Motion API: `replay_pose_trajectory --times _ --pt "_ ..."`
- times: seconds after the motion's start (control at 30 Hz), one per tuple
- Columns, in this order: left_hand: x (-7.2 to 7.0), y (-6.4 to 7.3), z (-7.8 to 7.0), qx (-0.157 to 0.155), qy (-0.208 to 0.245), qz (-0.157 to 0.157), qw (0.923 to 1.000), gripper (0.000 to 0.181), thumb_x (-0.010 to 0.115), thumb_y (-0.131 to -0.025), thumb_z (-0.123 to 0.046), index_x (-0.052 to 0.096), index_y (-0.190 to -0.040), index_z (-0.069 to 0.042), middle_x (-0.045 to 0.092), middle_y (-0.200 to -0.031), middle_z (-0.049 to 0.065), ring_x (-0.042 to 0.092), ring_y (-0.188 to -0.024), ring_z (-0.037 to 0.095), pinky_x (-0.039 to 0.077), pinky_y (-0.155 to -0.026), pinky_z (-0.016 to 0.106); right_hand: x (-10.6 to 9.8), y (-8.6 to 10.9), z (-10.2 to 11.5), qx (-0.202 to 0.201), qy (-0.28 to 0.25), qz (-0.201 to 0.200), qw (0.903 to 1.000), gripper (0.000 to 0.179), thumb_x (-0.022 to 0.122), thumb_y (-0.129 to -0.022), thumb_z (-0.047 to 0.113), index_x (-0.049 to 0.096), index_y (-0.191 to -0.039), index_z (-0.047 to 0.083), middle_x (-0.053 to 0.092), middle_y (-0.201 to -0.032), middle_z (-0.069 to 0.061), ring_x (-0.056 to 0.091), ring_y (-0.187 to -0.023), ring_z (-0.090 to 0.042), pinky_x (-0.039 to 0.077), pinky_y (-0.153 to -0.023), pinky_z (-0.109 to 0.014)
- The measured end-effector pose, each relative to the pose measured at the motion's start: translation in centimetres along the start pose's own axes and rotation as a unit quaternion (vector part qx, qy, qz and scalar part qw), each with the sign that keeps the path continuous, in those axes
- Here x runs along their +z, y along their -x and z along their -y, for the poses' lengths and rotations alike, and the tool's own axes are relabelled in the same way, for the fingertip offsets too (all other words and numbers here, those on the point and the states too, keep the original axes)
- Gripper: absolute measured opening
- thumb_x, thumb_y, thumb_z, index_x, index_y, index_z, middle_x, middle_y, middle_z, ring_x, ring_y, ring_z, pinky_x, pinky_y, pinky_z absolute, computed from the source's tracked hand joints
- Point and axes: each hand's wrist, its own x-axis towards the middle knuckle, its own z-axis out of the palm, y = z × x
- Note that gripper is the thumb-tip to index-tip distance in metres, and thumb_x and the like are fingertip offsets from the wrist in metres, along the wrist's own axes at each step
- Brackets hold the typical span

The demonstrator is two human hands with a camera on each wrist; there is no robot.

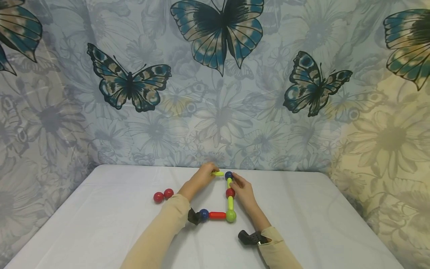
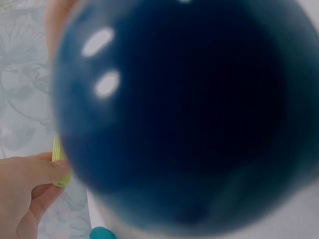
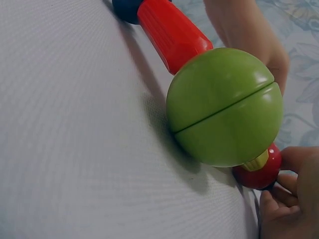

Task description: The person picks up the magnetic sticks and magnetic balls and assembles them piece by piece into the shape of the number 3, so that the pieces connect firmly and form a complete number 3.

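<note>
My left hand pinches a short yellow-green rod at the back of the table. The rod's free end points at a blue ball, with a small gap between them in the head view. That ball tops an L-shaped ball-and-rod frame: a yellow-green rod, a red ball, another yellow-green rod, a green ball at the corner, a red rod and a second blue ball. My right hand holds the frame's far end, fingers at the blue ball and red ball.
Two loose red balls lie left of my left forearm. The near blue ball sits right by my left wrist and fills most of that view. A white cloth covers the table, whose far edge meets a butterfly-print backdrop.
</note>
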Motion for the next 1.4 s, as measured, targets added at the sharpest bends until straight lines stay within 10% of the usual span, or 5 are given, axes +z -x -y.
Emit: replay_pose_trajectory --times 0.63,1.03,1.4 --pt "0.6 -0.5 -0.2 0.029 -0.022 -0.001 0.9993 0.023 0.065 -0.083 0.009 0.072 -0.104 0.004 0.069 -0.101 0.015 0.065 -0.099 0.026 0.055 -0.089 0.033 -0.1 -0.2 -0.1 -0.022 0.014 0.019 0.9995 0.050 0.056 -0.094 0.002 0.047 -0.142 0.002 0.042 -0.152 -0.019 0.038 -0.142 -0.034 0.035 -0.115 -0.039" --pt "0.9 -0.3 0.5 -0.013 0.011 0.008 0.9998 0.027 0.064 -0.085 0.009 0.069 -0.112 0.003 0.067 -0.109 0.014 0.064 -0.106 0.027 0.054 -0.093 0.034 -0.4 1.6 3.3 -0.019 0.020 0.039 0.9988 0.049 0.053 -0.093 -0.001 0.043 -0.141 -0.007 0.040 -0.150 -0.025 0.035 -0.143 -0.039 0.034 -0.115 -0.044" --pt "0.4 0.6 0.8 -0.021 0.056 0.000 0.9982 0.030 0.060 -0.086 0.008 0.066 -0.115 0.002 0.067 -0.116 0.014 0.064 -0.109 0.028 0.053 -0.096 0.039 -0.1 0.0 0.4 -0.021 0.019 0.025 0.9993 0.049 0.056 -0.094 0.002 0.047 -0.141 -0.001 0.043 -0.151 -0.019 0.038 -0.142 -0.035 0.035 -0.114 -0.041"
